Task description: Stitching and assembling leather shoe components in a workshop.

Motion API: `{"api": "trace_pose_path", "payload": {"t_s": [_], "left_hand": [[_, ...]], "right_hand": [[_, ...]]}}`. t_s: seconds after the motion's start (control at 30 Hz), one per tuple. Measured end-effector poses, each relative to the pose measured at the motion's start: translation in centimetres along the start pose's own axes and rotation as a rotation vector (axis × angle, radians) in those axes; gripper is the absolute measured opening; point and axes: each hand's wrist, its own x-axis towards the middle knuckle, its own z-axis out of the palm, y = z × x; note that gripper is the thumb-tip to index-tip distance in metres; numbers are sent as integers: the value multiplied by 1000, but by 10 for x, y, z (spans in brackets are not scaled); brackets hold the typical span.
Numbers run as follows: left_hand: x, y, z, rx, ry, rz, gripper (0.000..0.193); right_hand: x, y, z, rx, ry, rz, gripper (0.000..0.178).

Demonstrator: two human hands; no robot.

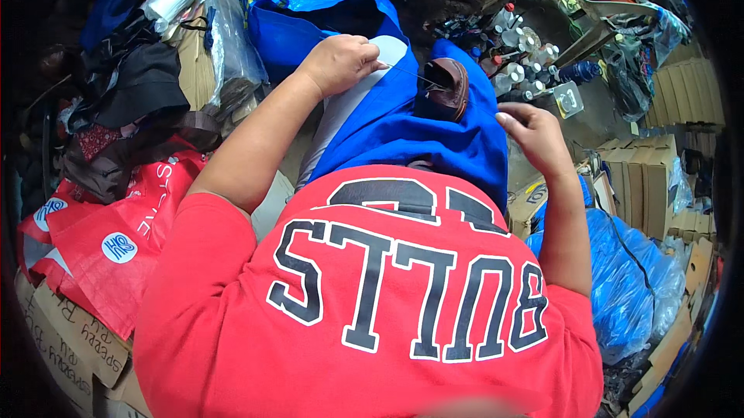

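A dark brown leather shoe rests on the blue cloth over my lap, its opening facing up. My left hand is closed in a pinch on a thin thread, which runs taut from my fingers to the shoe. To the right of the shoe, apart from it, my right hand is raised beside the blue cloth. Its thumb and fingers come together in a pinch, and whatever is between them is too small to make out.
A blue bag stands open beyond my left hand. Several plastic bottles crowd the floor at the far right. Cardboard boxes and a blue plastic bundle lie on my right; a red bag lies on my left.
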Motion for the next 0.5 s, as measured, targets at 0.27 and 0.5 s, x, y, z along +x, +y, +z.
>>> {"api": "trace_pose_path", "payload": {"t_s": [0.27, 0.5], "left_hand": [[-4, -39, 16, 106, -119, -158, 27], [13, -8, -57, -658, 192, -553, 25]], "right_hand": [[-23, 22, -8, -516, -59, 28, 40], [-13, 61, -26, 964, 55, 131, 31]]}}
